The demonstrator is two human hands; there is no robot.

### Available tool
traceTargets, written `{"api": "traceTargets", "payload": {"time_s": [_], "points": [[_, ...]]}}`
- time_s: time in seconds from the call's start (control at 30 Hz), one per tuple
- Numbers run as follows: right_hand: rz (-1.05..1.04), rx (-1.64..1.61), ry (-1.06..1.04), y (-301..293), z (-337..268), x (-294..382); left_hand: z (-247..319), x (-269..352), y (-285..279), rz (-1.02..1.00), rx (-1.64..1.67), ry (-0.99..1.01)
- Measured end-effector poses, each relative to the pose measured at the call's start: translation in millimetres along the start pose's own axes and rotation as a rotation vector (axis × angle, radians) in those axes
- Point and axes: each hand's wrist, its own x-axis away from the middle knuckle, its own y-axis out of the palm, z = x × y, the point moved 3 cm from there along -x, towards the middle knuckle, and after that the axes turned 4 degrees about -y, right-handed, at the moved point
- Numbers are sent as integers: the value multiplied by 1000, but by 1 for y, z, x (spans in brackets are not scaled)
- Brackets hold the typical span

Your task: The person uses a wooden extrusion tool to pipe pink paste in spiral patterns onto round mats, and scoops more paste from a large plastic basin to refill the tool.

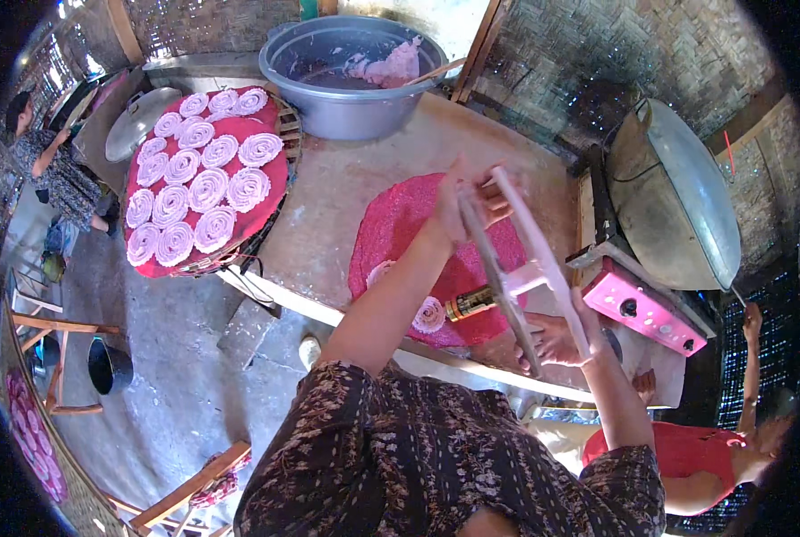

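My left hand (463,205) holds the upper ends of a two-bar wooden hand press (541,258); its fingers are blurred. My right hand (557,339) grips the press's lower ends. The bars stand apart, and a pale plunger runs from one towards a metal can-like cylinder (470,304) on the other. This cylinder is tilted sideways over a round red mat (400,225). On the mat, below the cylinder, lies a pink dough spiral (429,315); another (379,272) is partly hidden behind my left forearm.
A red-covered round tray (265,231) with several pink spirals stands left. Behind are a grey plastic basin (353,111) of pink dough (400,62) and a wooden stick. Right are a large metal wok (675,201) and pink stove panel (645,309). Other people are at far left and lower right.
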Motion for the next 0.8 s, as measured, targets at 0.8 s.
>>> {"api": "traceTargets", "payload": {"time_s": [0.8], "points": [[154,529,7,33,-16,-40,58,69,15,41,74,266]]}}
